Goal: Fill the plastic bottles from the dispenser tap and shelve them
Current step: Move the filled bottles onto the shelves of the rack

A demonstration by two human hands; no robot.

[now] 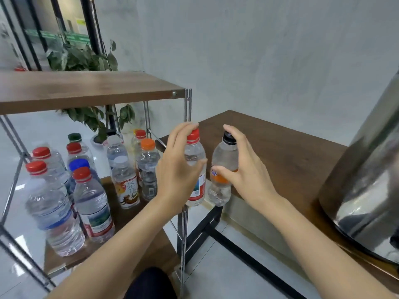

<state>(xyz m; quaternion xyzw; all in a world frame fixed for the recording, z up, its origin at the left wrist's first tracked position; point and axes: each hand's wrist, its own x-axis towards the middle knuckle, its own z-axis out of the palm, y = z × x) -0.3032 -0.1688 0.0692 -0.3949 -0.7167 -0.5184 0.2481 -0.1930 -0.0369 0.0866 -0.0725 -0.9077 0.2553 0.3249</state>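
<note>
- The bare left forearm (pixel 121 240) reaches up from the bottom left, and the bare right forearm (pixel 313 234) from the bottom right.
- The left hand (pixel 179 167) grips the red-capped bottle (pixel 195 152). Its thumb lies across the front and its fingertips reach up to the cap.
- The right hand (pixel 244 169) grips the black-capped bottle (pixel 224 154). Its forefinger curls over the cap and its thumb presses the label.
- The two hands are level, side by side, with palms facing each other.
</note>
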